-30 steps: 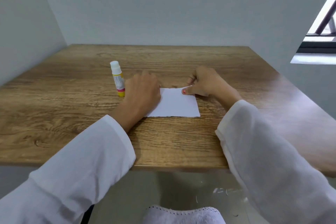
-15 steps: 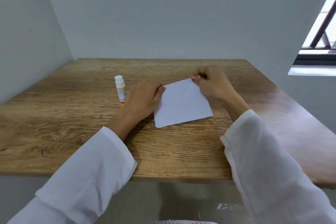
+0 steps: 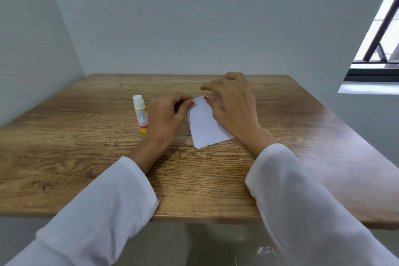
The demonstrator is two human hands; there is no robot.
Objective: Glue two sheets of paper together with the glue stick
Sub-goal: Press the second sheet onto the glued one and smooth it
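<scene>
The right hand (image 3: 232, 108) hides the paper's (image 3: 204, 125) right edge — one sheet or two, unclear; glue stick (image 3: 141, 114) label too small to read.

A plain indoor room, perhaps an office or study corner: a wood-grain worktop (image 3: 216, 179) sits pushed into a corner of bare pale grey walls (image 3: 194, 17), beside a barred window (image 3: 380, 34) at the right.

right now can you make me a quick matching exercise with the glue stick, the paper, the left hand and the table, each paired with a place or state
Things:
1. glue stick
2. paper
3. left hand
4. table

States:
A. brown wood grain, bearing everything
B. white, lying between the two hands
C. upright, capped, left of the hands
D. touching the paper's far left corner

Pairs: 1-C, 2-B, 3-D, 4-A
</scene>
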